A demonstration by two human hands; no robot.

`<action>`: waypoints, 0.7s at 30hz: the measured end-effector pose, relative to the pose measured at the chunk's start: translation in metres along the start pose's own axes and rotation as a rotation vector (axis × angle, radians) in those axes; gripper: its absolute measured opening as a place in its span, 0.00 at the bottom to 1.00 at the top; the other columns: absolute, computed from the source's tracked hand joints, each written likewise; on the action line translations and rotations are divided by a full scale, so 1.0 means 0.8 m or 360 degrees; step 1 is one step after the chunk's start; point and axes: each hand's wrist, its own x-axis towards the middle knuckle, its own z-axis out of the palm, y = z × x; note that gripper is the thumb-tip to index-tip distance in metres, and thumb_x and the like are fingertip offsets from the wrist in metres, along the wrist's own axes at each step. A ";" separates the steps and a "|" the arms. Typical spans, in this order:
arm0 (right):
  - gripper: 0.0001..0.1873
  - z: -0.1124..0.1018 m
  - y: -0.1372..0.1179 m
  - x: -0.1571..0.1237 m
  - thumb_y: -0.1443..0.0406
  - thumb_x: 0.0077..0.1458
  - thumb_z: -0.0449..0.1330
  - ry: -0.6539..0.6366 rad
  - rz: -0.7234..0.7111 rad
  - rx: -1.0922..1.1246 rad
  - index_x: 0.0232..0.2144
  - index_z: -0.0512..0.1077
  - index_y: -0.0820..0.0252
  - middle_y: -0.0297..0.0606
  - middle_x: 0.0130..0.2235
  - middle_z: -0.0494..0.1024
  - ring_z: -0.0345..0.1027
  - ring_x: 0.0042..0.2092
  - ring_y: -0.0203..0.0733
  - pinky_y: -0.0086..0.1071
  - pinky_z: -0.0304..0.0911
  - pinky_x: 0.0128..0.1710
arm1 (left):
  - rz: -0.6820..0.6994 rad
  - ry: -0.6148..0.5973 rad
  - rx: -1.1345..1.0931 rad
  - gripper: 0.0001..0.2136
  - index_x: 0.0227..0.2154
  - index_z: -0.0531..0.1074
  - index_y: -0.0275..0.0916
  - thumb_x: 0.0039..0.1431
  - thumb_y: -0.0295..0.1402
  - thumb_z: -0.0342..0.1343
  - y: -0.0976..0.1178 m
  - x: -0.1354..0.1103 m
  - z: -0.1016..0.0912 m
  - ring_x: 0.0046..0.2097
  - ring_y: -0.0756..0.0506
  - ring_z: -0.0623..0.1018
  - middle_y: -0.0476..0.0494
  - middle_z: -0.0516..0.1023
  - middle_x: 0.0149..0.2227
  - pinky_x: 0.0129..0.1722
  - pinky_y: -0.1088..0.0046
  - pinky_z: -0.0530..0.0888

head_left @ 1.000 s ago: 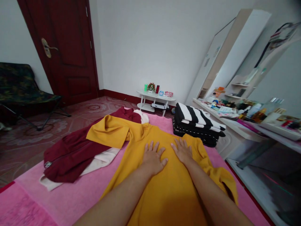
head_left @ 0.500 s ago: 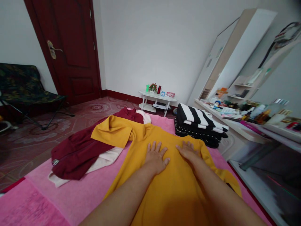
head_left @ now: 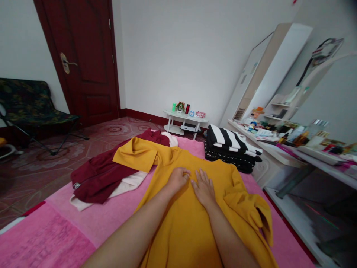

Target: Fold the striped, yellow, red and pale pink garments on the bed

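In the head view, the left hand (head_left: 178,180) is reaching forward and bending inward, its fingers curled close together; whether they are pinching cloth, I cannot tell. The right hand (head_left: 204,189) is lying flat just beside it, fingers slightly apart and pointing forward. A yellow top (head_left: 186,227) is spreading beneath the 2 hands on a pink bed cover (head_left: 83,223), its long axis running from near to far, neckline (head_left: 192,157) farthest, 1 sleeve (head_left: 135,156) stretching left across a maroon garment (head_left: 97,180).
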 end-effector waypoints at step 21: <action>0.28 -0.003 0.001 -0.002 0.55 0.59 0.46 0.0038 0.0020 0.0158 0.60 0.58 0.51 0.35 0.66 0.47 0.37 0.67 0.45 0.46 0.36 0.63 | -0.0285 0.1321 0.0770 0.17 0.48 0.70 0.38 0.54 0.28 0.49 -0.085 0.005 -0.147 0.59 0.39 0.62 0.38 0.60 0.59 0.57 0.60 0.59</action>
